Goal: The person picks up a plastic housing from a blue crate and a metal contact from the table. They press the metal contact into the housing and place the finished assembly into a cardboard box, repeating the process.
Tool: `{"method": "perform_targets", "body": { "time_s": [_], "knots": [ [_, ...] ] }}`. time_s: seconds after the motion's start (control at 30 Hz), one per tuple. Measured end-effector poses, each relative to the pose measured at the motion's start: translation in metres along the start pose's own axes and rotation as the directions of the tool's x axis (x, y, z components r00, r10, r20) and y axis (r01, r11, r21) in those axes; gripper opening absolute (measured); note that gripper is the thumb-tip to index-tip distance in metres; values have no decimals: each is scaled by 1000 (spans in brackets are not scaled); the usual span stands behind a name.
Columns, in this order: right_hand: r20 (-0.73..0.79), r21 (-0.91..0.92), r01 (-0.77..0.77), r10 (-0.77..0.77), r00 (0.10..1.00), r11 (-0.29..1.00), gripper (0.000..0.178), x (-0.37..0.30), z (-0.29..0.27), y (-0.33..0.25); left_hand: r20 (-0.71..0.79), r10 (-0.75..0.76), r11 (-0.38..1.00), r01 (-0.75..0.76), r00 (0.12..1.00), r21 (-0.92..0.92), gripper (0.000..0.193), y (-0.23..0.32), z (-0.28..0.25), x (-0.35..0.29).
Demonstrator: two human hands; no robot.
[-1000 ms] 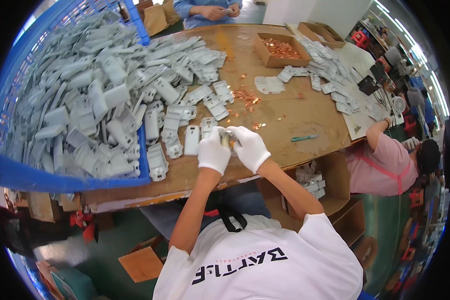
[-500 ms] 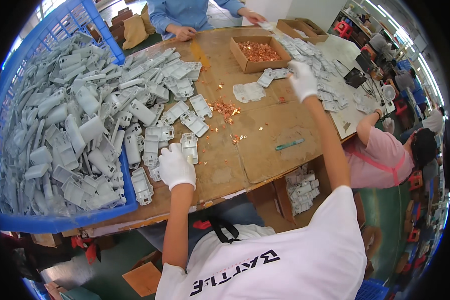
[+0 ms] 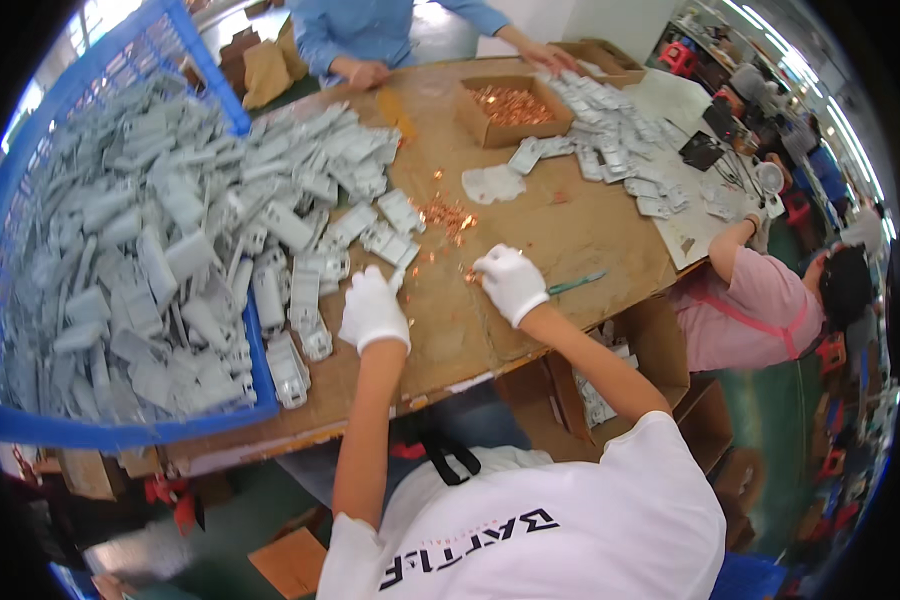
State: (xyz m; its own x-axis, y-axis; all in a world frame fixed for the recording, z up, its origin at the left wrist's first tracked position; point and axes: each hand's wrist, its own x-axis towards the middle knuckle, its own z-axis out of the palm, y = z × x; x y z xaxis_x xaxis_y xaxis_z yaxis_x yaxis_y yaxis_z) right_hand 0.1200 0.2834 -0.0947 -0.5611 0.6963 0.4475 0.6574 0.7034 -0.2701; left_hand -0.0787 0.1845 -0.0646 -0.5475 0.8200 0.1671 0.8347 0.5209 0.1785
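Note:
My left hand, in a white glove, is closed at the table's near side, its fingers bent round a pale grey plastic housing that they mostly hide. To its right, my gloved right hand has its fingertips pinched together at small copper pieces on the tabletop. Several open grey housings lie just beyond my left hand. Past both hands is a small heap of copper pieces. A green pen-like tool rests beside my right hand.
A blue crate heaped with grey housings spills onto the table at left. Farther off stand a cardboard box of copper pieces and rows of housings. One co-worker faces me across the table; another sits at right.
My right hand has come back from the housings by the copper box to the near copper pieces. My left hand has shifted slightly right, over a housing that lay beside it.

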Motion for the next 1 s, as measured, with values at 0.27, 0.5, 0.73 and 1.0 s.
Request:
{"method": "perform_targets", "body": {
  "time_s": [0.27, 0.5, 0.73, 1.0],
  "knots": [
    [126, -174, -1, 24, 992, 985, 5, -26, 4, -14, -78, 101, 708, -127, 992, -695, 17, -29, 2, -31],
    [458, 32, -244, 203, 866, 969, 11, 1, -23, -16, 349, 166, 43, 346, 922, -937, 29, -24, -27, -46],
    [542, -90, -314, 311, 781, 945, 15, 13, -16, -20, 125, 40, 98, 120, 991, -988, 60, -33, 25, -54],
    [398, -231, 26, 70, 915, 973, 8, 0, -17, -27, 46, -48, 538, 65, 998, -840, 45, -11, -3, -58]
  ]
}}
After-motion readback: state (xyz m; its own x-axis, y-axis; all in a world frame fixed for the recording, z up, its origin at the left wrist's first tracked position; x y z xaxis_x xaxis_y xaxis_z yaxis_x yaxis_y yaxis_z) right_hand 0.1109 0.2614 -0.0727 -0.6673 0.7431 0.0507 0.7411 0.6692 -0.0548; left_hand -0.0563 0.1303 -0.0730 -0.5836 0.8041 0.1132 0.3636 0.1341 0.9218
